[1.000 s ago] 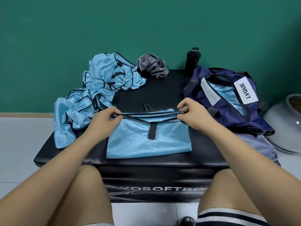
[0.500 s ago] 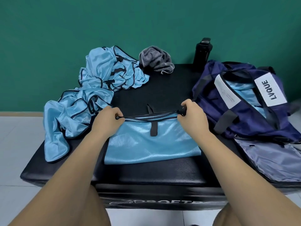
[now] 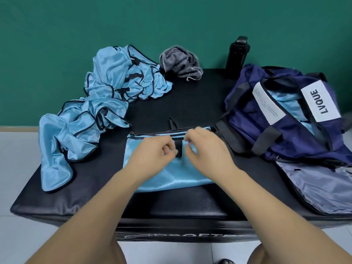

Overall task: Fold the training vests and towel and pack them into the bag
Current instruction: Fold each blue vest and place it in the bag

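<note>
My left hand and right hand hover with fingers loosely curled over the middle of the folded blue vest, either side of its black strap; whether they pinch fabric, I cannot tell. Unfolded vests lie far left, the grey towel beyond, the navy bag open at right.

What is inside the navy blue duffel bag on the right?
Through the open top of the navy blue fabric duffel bag, light blue shiny vest fabric shows between the black straps. How many vests lie inside, and anything beneath them, is hidden by the bag's walls and white labels.
</note>
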Motion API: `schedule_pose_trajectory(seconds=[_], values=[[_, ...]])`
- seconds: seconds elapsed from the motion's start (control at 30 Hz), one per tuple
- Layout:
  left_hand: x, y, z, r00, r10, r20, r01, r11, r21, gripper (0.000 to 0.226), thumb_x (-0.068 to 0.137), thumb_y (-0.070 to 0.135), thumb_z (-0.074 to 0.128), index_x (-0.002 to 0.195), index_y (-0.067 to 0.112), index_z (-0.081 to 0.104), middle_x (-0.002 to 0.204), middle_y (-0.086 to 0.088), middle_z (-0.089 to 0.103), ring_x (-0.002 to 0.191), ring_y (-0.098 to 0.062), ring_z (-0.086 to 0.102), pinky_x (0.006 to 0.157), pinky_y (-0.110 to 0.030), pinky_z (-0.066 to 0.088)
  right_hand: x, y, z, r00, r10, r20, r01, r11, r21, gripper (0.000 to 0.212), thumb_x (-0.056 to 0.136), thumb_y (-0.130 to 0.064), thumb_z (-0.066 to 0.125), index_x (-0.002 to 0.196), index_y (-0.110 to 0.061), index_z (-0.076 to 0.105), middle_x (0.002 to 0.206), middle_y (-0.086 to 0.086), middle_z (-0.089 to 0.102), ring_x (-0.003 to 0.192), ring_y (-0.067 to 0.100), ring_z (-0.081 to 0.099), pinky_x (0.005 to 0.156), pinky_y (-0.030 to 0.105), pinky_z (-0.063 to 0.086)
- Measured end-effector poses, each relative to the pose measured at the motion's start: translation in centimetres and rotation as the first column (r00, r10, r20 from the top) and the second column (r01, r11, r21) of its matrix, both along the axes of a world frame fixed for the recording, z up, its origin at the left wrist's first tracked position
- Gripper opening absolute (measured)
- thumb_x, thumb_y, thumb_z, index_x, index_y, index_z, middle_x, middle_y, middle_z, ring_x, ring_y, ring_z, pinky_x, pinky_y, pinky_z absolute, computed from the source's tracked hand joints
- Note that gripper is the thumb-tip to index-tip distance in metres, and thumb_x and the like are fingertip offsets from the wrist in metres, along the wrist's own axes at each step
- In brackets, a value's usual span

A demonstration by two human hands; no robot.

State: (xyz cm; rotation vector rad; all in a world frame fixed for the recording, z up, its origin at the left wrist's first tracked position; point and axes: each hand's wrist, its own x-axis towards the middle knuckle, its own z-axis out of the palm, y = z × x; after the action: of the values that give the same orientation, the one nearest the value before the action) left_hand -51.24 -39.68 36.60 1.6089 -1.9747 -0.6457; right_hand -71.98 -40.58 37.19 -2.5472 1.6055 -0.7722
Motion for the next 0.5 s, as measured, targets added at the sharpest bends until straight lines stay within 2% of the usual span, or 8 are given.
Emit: schedule_pose_trajectory(seconds=[0.07,0.17,0.23,0.37,0.5], values=[[-0.5,-0.1,-0.5,0.993,-0.097,0.060,0.094,0.994,0.052,0.013,0.091,0.033,0.075,0.082,0.033,0.066,0.072,0.020,0.065,0.066,-0.006,0.060,0.070,-0.040,0.058,0.4,0.6,-0.2,0.998,-0.006,-0.069,0.020,0.981,0.195,0.008,0.095,-0.029,0.060,0.096,-0.022,0.055,0.089,-0.005,0.063,0.083,0.025,0.059,0.069,0.039,0.049],[-1.0,0.0,-1.4,0.976,-0.188,0.112,0.186,0.982,0.030,0.010,0.089,0.037,0.076,0.085,0.034,0.068,0.076,0.016,0.063,0.074,-0.005,0.061,0.073,-0.039,0.056,0.0,0.6,-1.0,0.975,-0.021,-0.221,0.087,0.951,0.295,0.010,0.094,-0.028,0.056,0.099,-0.019,0.056,0.093,-0.001,0.065,0.087,0.029,0.062,0.070,0.040,0.051],[-1.0,0.0,-1.8,0.969,-0.210,0.128,0.213,0.977,-0.014,0.006,0.090,0.039,0.074,0.091,0.036,0.068,0.084,0.017,0.063,0.084,-0.004,0.062,0.079,-0.037,0.056,-0.4,0.2,-1.2,0.981,-0.027,-0.191,0.096,0.927,0.362,0.011,0.095,-0.029,0.058,0.102,-0.021,0.057,0.097,-0.001,0.064,0.089,0.027,0.062,0.071,0.039,0.051],[-0.8,-0.7,-1.7,0.968,-0.189,0.166,0.205,0.975,-0.084,0.018,0.095,0.037,0.071,0.113,0.037,0.070,0.113,0.021,0.064,0.112,0.000,0.055,0.099,-0.031,0.051,-0.6,-0.3,-1.4,0.993,-0.015,-0.119,0.070,0.879,0.471,0.013,0.098,-0.034,0.060,0.105,-0.025,0.054,0.100,-0.004,0.061,0.090,0.025,0.063,0.075,0.041,0.054],[-0.8,-2.0,-1.5,0.966,-0.131,0.222,0.158,0.981,-0.108,0.036,0.099,0.036,0.070,0.135,0.032,0.068,0.154,0.017,0.051,0.139,-0.008,0.044,0.116,-0.035,0.041,-0.8,-0.6,-1.9,0.992,-0.006,-0.127,0.067,0.873,0.484,0.011,0.101,-0.036,0.057,0.103,-0.028,0.049,0.099,-0.005,0.058,0.089,0.025,0.062,0.074,0.041,0.053]])
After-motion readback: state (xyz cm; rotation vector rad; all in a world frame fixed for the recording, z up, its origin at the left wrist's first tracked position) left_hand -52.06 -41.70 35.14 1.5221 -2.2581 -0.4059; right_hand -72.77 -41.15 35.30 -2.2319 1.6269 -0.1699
